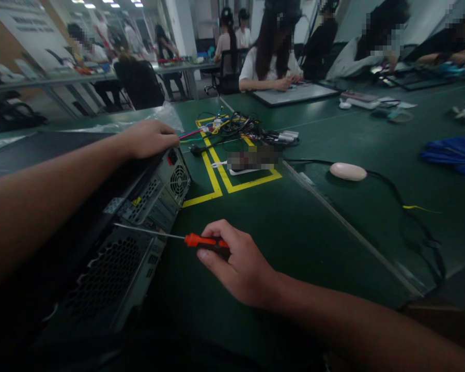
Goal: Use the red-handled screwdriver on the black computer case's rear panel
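Observation:
A black desktop computer case (62, 155) lies at the left with its metal rear panel, vents and ports turned toward the right. My left hand (151, 138) is closed over the top edge near the far rear corner, its fingertips partly hidden. In my right hand (236, 263) is a screwdriver (194, 239) with an orange and black handle. Its long thin shaft points left, and the tip is at the rear panel near the case's upper edge. Whether the tip sits in a screw cannot be made out.
On the green table (248, 217), yellow tape marks surround a tangle of cables (244, 124) and a pixelated object. A pale oval item (347, 171) lies on a black cord. Blue cloth (453, 156) is at the right. People sit working across the table.

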`<act>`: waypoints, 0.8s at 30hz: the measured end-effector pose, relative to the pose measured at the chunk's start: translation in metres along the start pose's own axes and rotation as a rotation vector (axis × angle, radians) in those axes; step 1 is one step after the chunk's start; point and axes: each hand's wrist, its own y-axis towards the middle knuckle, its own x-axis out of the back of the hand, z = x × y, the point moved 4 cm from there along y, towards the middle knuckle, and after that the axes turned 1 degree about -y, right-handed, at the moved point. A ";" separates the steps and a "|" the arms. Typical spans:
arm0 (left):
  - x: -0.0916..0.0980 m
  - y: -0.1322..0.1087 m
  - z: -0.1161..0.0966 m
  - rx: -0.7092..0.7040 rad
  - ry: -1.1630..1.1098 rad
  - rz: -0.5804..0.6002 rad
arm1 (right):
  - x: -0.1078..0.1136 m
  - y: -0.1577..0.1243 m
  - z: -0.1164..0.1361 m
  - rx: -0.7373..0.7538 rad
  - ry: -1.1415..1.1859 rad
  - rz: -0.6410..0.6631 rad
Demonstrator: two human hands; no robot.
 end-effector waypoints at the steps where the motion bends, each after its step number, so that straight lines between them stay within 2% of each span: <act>1: 0.000 0.000 -0.001 0.002 0.003 0.001 | 0.000 0.000 0.000 0.000 0.001 0.000; 13: 0.002 -0.003 -0.004 0.016 -0.011 0.013 | 0.004 0.001 0.002 0.052 -0.024 -0.069; 24: 0.002 -0.002 -0.004 0.005 -0.007 0.021 | -0.002 -0.001 0.000 -0.014 0.003 0.031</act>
